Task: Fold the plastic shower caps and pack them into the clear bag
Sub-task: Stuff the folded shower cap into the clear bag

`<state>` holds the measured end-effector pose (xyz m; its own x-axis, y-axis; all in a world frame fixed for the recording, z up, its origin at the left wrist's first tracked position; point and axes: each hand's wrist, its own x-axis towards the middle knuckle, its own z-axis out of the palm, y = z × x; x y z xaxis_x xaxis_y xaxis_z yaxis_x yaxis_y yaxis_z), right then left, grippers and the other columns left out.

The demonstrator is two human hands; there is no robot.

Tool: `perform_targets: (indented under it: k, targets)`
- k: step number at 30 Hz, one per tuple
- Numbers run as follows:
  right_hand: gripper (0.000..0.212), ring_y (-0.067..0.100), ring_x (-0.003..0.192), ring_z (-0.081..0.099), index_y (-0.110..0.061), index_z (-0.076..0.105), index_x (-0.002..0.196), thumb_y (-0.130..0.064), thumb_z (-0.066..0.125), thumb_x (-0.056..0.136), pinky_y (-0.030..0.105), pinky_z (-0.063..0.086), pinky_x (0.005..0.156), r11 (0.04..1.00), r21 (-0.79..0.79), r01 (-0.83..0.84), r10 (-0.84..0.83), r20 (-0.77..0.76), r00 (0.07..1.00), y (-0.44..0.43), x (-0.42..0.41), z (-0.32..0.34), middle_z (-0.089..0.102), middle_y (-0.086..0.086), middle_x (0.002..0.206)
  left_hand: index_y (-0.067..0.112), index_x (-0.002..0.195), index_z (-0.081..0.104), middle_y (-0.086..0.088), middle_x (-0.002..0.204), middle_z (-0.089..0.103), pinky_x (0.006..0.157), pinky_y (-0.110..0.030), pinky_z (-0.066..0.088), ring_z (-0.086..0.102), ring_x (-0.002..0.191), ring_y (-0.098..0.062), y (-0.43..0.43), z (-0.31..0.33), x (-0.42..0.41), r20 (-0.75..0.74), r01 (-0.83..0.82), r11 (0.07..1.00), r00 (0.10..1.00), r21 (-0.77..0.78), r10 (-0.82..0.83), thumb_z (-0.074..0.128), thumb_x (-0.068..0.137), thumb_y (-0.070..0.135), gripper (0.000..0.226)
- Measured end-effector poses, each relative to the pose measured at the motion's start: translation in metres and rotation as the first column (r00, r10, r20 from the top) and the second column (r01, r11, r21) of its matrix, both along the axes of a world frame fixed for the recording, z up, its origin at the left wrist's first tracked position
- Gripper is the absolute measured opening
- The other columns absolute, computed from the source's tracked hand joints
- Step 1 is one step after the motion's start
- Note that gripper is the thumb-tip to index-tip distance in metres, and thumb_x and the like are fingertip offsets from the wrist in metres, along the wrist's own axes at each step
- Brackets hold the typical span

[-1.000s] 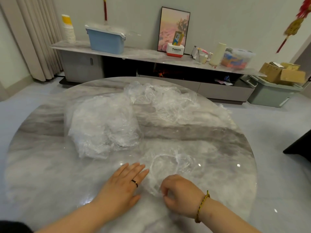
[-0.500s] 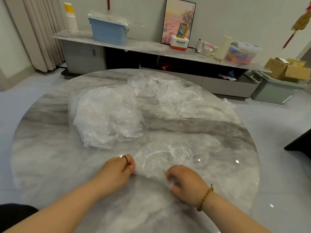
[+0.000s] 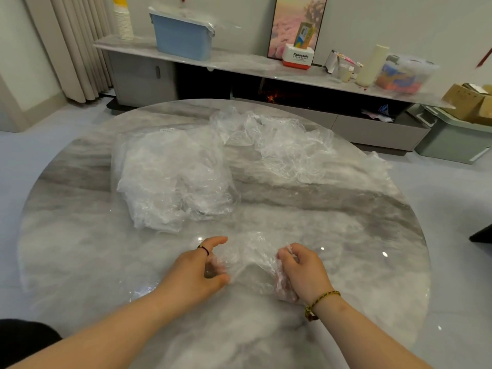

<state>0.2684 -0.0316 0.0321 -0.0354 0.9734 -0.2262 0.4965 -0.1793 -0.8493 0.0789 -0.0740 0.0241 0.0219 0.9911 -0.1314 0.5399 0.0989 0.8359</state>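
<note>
Centre left of the frame, a stuffed clear bag (image 3: 170,177) lies on the table (image 3: 80,249); lower centre, left hand (image 3: 197,270) pinches a crumpled shower cap (image 3: 247,259) with index finger outstretched, right hand (image 3: 300,272) curls round its right edge; loose caps (image 3: 282,150) heaped upper centre-right.

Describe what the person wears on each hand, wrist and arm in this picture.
The left hand bears a thin dark ring on one finger. The right hand has at its wrist a braided cord bracelet, yellow with darker strands. No sleeve shows on either arm.
</note>
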Motion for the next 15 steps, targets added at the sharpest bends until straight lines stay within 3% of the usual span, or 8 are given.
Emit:
perform_targets:
  k: [4, 8, 11, 13, 15]
  targets:
    - [0.028, 0.012, 0.036, 0.037, -0.012, 0.042, 0.066, -0.012, 0.047, 0.093, 0.015, 0.03, 0.035, 0.996, -0.083, 0.021, -0.021, 0.005, 1.0, 0.002, 0.002, -0.003, 0.042, 0.005, 0.051, 0.031, 0.125, 0.045, 0.008, 0.062, 0.042, 0.063, -0.023, 0.047, 0.05, 0.055, -0.009, 0.002, -0.007, -0.001, 0.062, -0.063, 0.998, 0.996, -0.005, 0.063, 0.061, 0.087, 0.013, 0.045]
    - [0.019, 0.006, 0.035, 0.042, -0.018, 0.046, 0.074, -0.015, 0.048, 0.093, 0.017, 0.035, 0.039, 0.999, -0.041, -0.029, 0.034, 0.129, 0.991, 0.001, 0.001, -0.004, 0.047, 0.001, 0.053, 0.03, 0.129, 0.043, 0.01, 0.065, 0.045, 0.057, -0.012, 0.036, 0.047, 0.058, -0.005, 0.001, -0.005, -0.003, -0.194, -0.082, 0.995, 0.977, 0.055, 0.091, 0.055, 0.09, 0.023, 0.041]
    - [0.006, 0.009, 0.046, 0.046, -0.017, 0.045, 0.088, -0.018, 0.047, 0.093, 0.02, 0.039, 0.048, 0.998, -0.014, -0.062, 0.064, 0.225, 0.972, -0.001, 0.001, -0.006, 0.047, -0.004, 0.059, 0.022, 0.117, 0.054, 0.012, 0.074, 0.056, 0.069, -0.017, 0.033, 0.055, 0.068, -0.009, -0.001, -0.007, -0.001, -0.508, 0.025, 0.936, 0.845, 0.352, 0.168, 0.045, 0.083, 0.03, 0.036]
    - [0.007, 0.01, 0.05, 0.043, -0.016, 0.043, 0.098, -0.021, 0.046, 0.094, 0.022, 0.037, 0.051, 0.995, 0.022, -0.099, 0.087, 0.326, 0.941, -0.002, 0.002, -0.007, 0.044, -0.005, 0.059, 0.02, 0.111, 0.053, 0.001, 0.088, 0.066, 0.083, -0.027, 0.032, 0.053, 0.086, -0.014, -0.002, -0.016, 0.003, -0.572, 0.17, 0.825, 0.793, 0.539, 0.211, 0.04, 0.077, 0.032, 0.038]
    - [0.015, 0.009, 0.051, 0.04, -0.016, 0.041, 0.108, -0.023, 0.044, 0.095, 0.021, 0.033, 0.05, 0.988, 0.049, -0.148, 0.111, 0.439, 0.892, -0.002, 0.002, -0.006, 0.042, -0.006, 0.059, 0.021, 0.109, 0.059, -0.004, 0.105, 0.067, 0.099, -0.029, 0.022, 0.046, 0.102, -0.015, -0.004, -0.019, 0.011, -0.587, 0.295, 0.783, 0.802, 0.547, 0.108, 0.032, 0.091, 0.032, 0.034]
